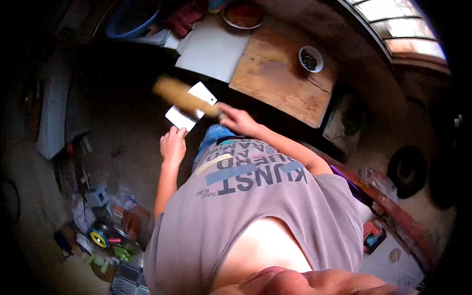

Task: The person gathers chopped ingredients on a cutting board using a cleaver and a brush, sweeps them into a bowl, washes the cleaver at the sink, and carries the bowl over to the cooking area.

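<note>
My left hand [173, 145] holds the lower edge of a flat, white, rectangular piece [181, 118] with a small dark hole near its far corner. The fingers of my right hand [237, 119] are closed round the narrow end of a long brown object [179, 94], blurred by motion. It lies across the middle of the white piece in this view and hides part of it; whether the two touch, I cannot tell. Both hands are in front of my grey shirt, below the near edge of the counter.
Ahead, a wooden board [280, 73] bears a white bowl [310, 59] of dark bits, beside a white surface [211, 49]. A red-filled bowl [243, 14] and blue basin [132, 22] stand behind. Assorted items and a black crate [129, 279] lie lower left.
</note>
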